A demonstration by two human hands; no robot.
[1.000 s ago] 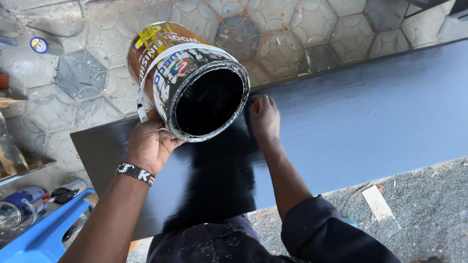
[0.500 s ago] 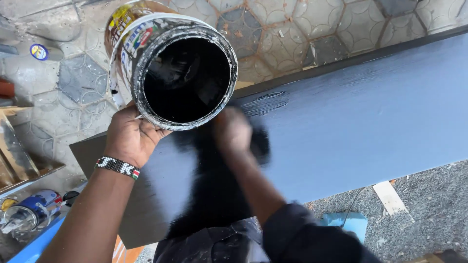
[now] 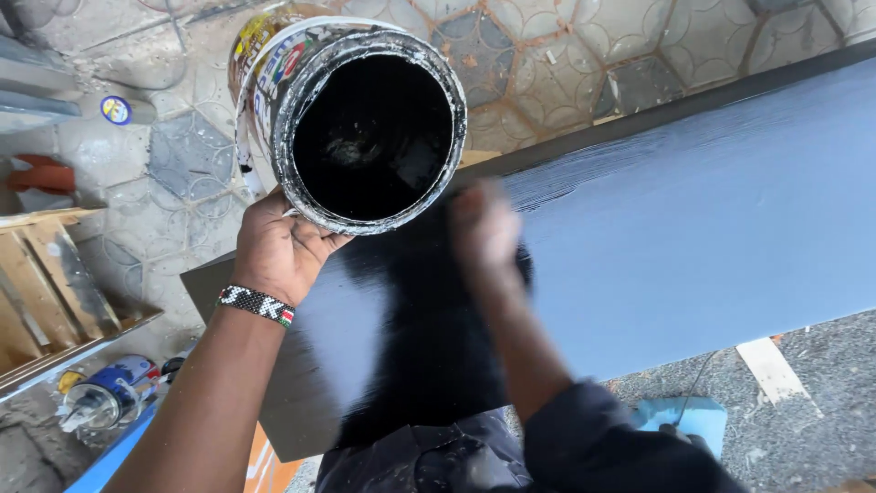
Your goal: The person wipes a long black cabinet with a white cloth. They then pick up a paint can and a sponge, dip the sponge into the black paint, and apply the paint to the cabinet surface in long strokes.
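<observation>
Paint can (image 3: pixel 351 119) tipped in left hand (image 3: pixel 278 246), right hand (image 3: pixel 484 233) blurred on dark board (image 3: pixel 693 219).

Left hand grips can from below, fingers wrapped on its lower rim; can's open mouth faces the camera, inside black w/ paint, rim smeared white. Beaded wristband (image 3: pixel 257 304) on that wrist. Right hand sits just right of the can, low on the board, motion-blurred; can't tell if open or closed, or whether it holds anything. Board runs from under both hands out to the far right; glossy black wet patch betw. the hands and toward the body, duller blue-grey surface beyond right hand. Patterned tile floor (image 3: pixel 566 64) past the can. Wooden pallet (image 3: pixel 50 292) left of left forearm; spray bottle (image 3: pixel 105 397) near left elbow.
</observation>
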